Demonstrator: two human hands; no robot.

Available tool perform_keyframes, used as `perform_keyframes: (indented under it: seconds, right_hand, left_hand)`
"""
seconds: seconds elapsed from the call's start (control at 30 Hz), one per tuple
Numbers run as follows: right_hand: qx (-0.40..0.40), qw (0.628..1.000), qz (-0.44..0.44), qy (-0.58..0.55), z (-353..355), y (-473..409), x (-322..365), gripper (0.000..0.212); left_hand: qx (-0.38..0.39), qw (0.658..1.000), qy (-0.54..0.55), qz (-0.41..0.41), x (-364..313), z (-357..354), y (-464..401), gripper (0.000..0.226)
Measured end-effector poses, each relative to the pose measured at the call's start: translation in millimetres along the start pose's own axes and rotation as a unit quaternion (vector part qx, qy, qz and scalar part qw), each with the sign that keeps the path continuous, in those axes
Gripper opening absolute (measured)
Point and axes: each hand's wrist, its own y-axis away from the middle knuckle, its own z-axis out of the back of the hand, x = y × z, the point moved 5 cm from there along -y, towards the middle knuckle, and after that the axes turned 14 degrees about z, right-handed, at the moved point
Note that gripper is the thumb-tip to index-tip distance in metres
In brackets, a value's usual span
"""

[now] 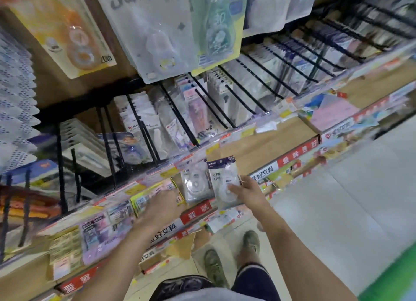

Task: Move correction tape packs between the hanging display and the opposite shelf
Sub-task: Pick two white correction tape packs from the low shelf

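From the head view, a shop aisle with pale floor tiles runs beside a shelf of black wire dividers, where the right hand pinches a correction tape pack at the shelf edge, beside another pack, while the left hand rests flat-fingered on a yellow box.

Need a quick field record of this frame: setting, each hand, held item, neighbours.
setting: shop aisle, shelf edge with black wire dividers
right hand: grips a clear correction tape pack with a purple header, thumb across its front
left hand: reaches to the yellow-edged box on the lower shelf; grip cannot be told
neighbour: second clear pack just left of the held one
overhead: larger hanging packs
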Motion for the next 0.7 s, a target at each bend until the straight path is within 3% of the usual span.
perform_keyframes:
  seconds: [0.07,0.13,0.23,0.4,0.5,0.7]
  right_hand:
    - [-0.028,0.999,-0.003,-0.023,18,8,-2,0.019]
    - [-0.043,0.999,0.004,-0.03,34,16,-1,0.018]
    - [-0.066,0.997,0.013,-0.043,56,25,3,0.019]
    - [-0.078,0.994,0.016,-0.069,81,29,10,0.033]
    - [-0.068,0.995,0.017,-0.067,89,30,15,0.031]
    - [-0.064,0.995,0.014,-0.072,107,22,16,0.034]
  left_hand:
    - [-0.05,0.999,-0.011,0.015,-9,1,-15,0.028]
    - [-0.091,0.995,0.009,0.035,-19,3,-27,0.034]
    - [-0.067,0.993,0.063,0.079,-32,2,-40,0.046]
    - [-0.041,0.99,0.05,0.127,-41,-7,-58,0.072]
    - [-0.04,0.985,0.053,0.162,-42,-11,-66,0.076]
    - [-0.006,0.957,0.185,0.222,-30,-33,-81,0.082]
